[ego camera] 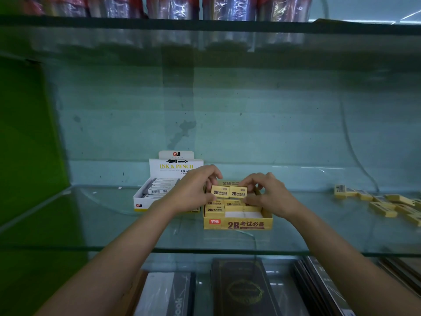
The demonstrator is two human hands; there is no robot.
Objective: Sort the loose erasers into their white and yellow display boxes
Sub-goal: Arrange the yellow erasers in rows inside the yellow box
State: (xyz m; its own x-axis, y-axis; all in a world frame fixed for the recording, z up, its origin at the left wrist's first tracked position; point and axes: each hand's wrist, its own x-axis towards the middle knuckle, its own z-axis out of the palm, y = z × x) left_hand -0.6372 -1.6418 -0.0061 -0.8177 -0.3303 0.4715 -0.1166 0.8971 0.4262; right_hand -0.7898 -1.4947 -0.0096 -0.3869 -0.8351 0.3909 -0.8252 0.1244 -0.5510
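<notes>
Books [239,290] nearest, under glass shelf [114,224]. Left hand [193,190], right hand [266,196] each pinch yellow eraser [219,192] above yellow box [238,224]. White box [145,201] at 9 o'clock. Loose erasers [385,204] at 3 o'clock. Risk: pair slips, knocks packed rows crooked.

Both hands over the yellow display box [238,224] on the glass shelf [91,224]: left hand [193,190] and right hand [268,197] pinching two yellow erasers [229,192] side by side. White display box [145,201] just left; loose yellow erasers [387,204] far right.
</notes>
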